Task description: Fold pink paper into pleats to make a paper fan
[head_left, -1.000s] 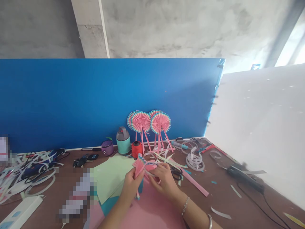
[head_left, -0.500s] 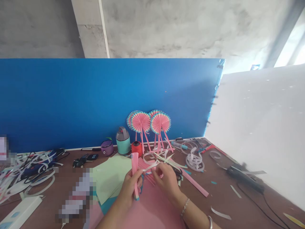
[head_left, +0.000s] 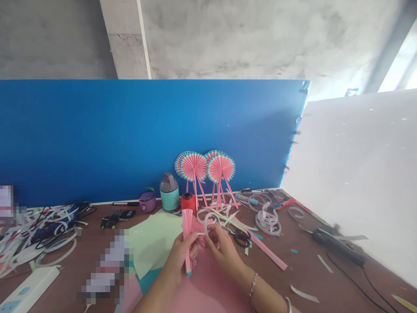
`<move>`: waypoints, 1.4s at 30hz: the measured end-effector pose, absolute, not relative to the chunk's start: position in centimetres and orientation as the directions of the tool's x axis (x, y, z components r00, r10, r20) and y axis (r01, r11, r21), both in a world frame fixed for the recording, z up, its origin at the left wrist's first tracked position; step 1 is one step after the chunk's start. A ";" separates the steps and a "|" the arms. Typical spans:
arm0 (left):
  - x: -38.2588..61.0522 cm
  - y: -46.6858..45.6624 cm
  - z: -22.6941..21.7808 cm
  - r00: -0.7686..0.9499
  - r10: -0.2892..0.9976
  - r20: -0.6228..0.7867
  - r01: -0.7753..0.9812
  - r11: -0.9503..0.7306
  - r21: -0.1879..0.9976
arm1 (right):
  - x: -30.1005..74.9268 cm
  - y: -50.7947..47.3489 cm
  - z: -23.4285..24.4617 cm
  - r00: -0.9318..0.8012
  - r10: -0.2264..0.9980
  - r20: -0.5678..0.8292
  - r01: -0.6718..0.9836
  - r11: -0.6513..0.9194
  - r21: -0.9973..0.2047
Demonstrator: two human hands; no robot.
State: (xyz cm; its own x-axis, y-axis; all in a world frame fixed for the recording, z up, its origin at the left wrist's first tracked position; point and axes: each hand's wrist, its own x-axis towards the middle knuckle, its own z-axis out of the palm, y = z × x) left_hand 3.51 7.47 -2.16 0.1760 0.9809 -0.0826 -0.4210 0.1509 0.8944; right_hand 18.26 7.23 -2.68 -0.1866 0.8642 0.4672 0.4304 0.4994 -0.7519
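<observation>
My left hand point(head_left: 181, 253) is closed around a folded pink pleated paper point(head_left: 186, 222), held upright with a teal tip at its lower end. Fingers of my right hand point(head_left: 224, 247) pinch a narrow white strip point(head_left: 206, 221) that curls into a loop above them. The strip reaches across to my left thumb at the pleated paper. Beneath both hands lies a large pink sheet point(head_left: 208, 289). Beyond them, pink round paper fans point(head_left: 194, 167) with teal edges lean against the blue partition.
Pale green sheets point(head_left: 153, 243) lie left of my hands. Scissors point(head_left: 242, 238), curled white strips point(head_left: 267, 222) and a pink strip point(head_left: 269, 252) are on the right. A teal bottle point(head_left: 170, 198), a red container point(head_left: 188, 202) and a purple pot point(head_left: 147, 202) stand along the blue partition point(head_left: 97, 143).
My right hand has moved slightly left and down, nearer my left hand. The white strip now loops up above its fingers. The pleated paper has spread a little at its top.
</observation>
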 end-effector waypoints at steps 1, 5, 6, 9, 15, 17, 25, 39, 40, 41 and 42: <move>3.4 7.6 -2.3 0.171 0.982 -0.085 -0.420 0.150 0.895 | 18.4 7.3 -2.8 -0.173 0.852 0.495 0.467 0.513 -0.720; 3.2 7.8 -2.5 0.160 0.982 -0.104 -0.401 0.161 0.902 | 18.8 7.4 -2.6 -0.164 0.792 0.588 0.579 0.560 -0.592; 3.2 7.7 -2.5 0.157 0.982 -0.109 -0.394 0.164 0.904 | 18.8 7.4 -2.5 -0.189 0.781 0.595 0.592 0.574 -0.566; 3.2 7.6 -2.2 0.147 0.981 -0.128 -0.366 0.174 0.914 | 18.7 7.3 -2.4 -0.231 0.776 0.587 0.601 0.588 -0.541; 3.2 7.7 -2.3 0.104 0.983 -0.152 -0.316 0.178 0.932 | 19.1 7.7 -2.1 0.099 0.873 0.477 0.369 0.413 -0.833; 3.3 7.7 -2.3 0.091 0.984 -0.150 -0.308 0.171 0.936 | 19.2 7.8 -1.8 0.194 0.894 0.405 0.182 0.373 -0.910; 4.3 6.1 -1.3 0.204 0.976 -0.073 -0.157 0.107 0.982 | 17.6 6.2 -0.9 0.018 0.957 0.288 -0.119 0.288 -0.950; 3.8 6.9 -1.7 0.328 0.944 -0.037 -0.137 0.086 0.987 | 19.0 7.5 -0.4 0.307 0.943 0.129 -0.239 0.208 -0.949; 3.6 7.1 -1.7 0.299 0.953 -0.053 -0.153 0.103 0.983 | 19.3 7.7 -0.5 0.322 0.938 0.131 -0.236 0.213 -0.948; 3.5 7.2 -1.8 0.264 0.962 -0.069 -0.171 0.116 0.978 | 19.6 7.9 -0.6 0.332 0.934 0.130 -0.243 0.218 -0.945; 3.3 7.4 -1.9 0.229 0.970 -0.079 -0.190 0.125 0.974 | 19.8 8.1 -0.7 0.338 0.932 0.129 -0.261 0.225 -0.939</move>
